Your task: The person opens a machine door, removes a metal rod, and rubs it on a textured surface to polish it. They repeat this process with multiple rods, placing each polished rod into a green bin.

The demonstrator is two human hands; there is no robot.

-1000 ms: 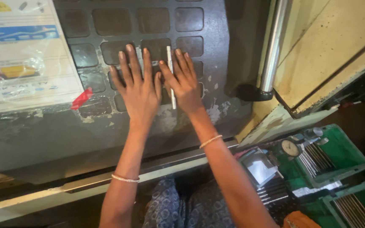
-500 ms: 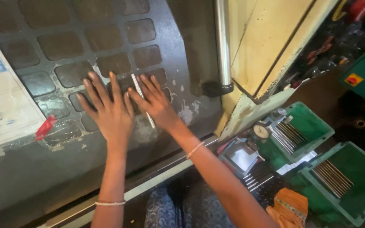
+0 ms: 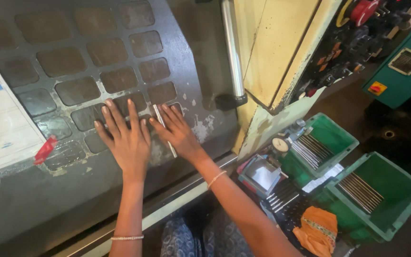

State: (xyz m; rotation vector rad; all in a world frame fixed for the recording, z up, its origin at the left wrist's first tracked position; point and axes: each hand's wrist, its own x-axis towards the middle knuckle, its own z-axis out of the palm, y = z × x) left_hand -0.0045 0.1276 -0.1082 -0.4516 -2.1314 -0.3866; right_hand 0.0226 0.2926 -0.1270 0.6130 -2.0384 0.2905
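Note:
My left hand [image 3: 125, 142] lies flat with fingers spread on a dark metal machine panel [image 3: 186, 57] with a grid of square recesses. My right hand [image 3: 179, 134] rests flat beside it, nearly touching. A thin silver metal rod [image 3: 160, 117] runs along the thumb side of my right hand, pinned against the panel between that hand's fingers. Both wrists wear thin bracelets.
A chrome handle bar [image 3: 231, 52] runs down the panel's right edge, beside a cream housing [image 3: 277, 43]. Control knobs and a red button [image 3: 365, 10] sit at upper right. Green bins [image 3: 381, 190] of metal rods, a dial gauge [image 3: 279, 144] and an orange cloth [image 3: 317, 228] lie lower right. A taped paper sheet [image 3: 1, 123] is at left.
The view has swung to the right, so the panel and hands sit further left and lower in frame and more of the green bins show. Both hands remain flat on the panel.

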